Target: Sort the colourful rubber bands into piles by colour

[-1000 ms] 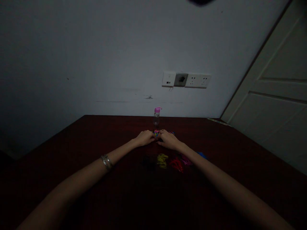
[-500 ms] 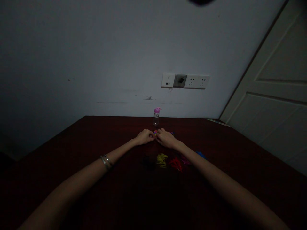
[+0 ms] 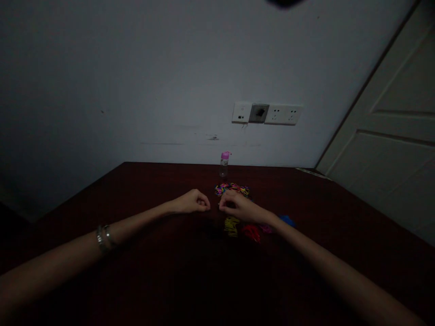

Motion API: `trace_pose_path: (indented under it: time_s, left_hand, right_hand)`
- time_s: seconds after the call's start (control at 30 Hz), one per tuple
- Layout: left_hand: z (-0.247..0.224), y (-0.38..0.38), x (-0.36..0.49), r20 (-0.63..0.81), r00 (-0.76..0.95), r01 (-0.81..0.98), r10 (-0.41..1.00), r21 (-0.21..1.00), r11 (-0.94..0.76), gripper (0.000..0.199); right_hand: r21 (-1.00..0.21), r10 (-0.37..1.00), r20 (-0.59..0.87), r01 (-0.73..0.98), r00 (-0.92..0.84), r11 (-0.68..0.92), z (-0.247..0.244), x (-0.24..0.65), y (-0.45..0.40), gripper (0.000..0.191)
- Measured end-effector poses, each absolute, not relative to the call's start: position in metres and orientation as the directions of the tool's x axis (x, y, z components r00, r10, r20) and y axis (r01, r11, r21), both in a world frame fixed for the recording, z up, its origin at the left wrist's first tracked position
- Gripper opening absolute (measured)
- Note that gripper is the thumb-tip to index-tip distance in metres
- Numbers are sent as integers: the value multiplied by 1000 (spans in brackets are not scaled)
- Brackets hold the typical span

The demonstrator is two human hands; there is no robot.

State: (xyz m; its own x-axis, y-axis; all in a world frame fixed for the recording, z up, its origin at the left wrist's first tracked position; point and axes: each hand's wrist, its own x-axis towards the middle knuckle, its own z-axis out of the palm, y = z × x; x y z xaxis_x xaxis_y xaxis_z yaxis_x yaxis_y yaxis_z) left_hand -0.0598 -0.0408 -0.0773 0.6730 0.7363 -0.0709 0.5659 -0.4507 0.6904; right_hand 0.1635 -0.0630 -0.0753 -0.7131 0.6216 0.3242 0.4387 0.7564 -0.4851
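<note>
A mixed pile of small colourful bands lies on the dark red table. Just in front of it is my right hand, its thumb and finger pinched together; what they hold is too small to name. My left hand is curled closed to the left, apart from the right, and anything inside is hidden. Nearer to me lie a yellow bunch, a red bunch, a purple bunch and a blue bunch, partly beside my right wrist.
Behind the pile a clear bottle with a pink lid stands upright near the wall. Switches and sockets are set in the wall. A pale door is at the right, with a thin flat strip near the table's back right corner.
Both hands have drawn back from the mixed pile toward me and moved apart, the left one further left. More of the pile now shows. The view has shifted slightly.
</note>
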Motion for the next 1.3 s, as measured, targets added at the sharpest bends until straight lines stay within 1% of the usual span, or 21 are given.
trace_pose_path:
  time_s: [0.13,0.27,0.37,0.5,0.63,0.73,0.87,1.0,1.1,1.2,1.3]
  left_hand:
    - [-85,-54,-69,-163,684,581,711,710,-397,26]
    - [-90,-53,-72,-169,667,590,725,714,-377,27]
    - [-91,-48,-71,-164,644,605,747,706,-367,26]
    - [-91,-42,-70,-137,643,599,754,703,-383,24]
    - [-90,-38,-70,-127,626,606,769,701,-377,24]
    - [-90,-36,-70,-125,614,610,779,701,-369,25]
    - [-92,-33,-70,-103,605,612,790,694,-378,26]
    - [-94,-32,-59,-67,603,615,795,675,-409,25]
    - [-94,-31,-42,-46,633,604,773,653,-457,25]
    - [-94,-31,-25,-32,672,587,740,632,-506,25]
    - [-96,-30,-13,-24,717,561,697,613,-557,23]
  right_hand:
    - [-493,545,313,358,-778,793,-88,151,-76,7]
    - [-484,519,320,335,-792,809,-98,146,-72,7]
    - [-514,583,321,380,-747,769,-99,147,-62,7]
    - [-589,687,317,432,-654,683,-100,156,-38,10]
    - [-644,786,363,474,-501,600,-103,170,-8,11]
    - [-660,814,390,486,-430,573,-105,178,7,13]
    - [-708,832,408,446,-376,548,-106,185,16,16]
    - [-805,869,308,380,-388,455,-102,191,18,19]
    - [-887,923,219,331,-315,323,-99,196,16,23]
    - [-959,959,127,216,-252,184,-98,199,11,27]
    - [-993,970,62,87,-237,85,-96,202,6,29]
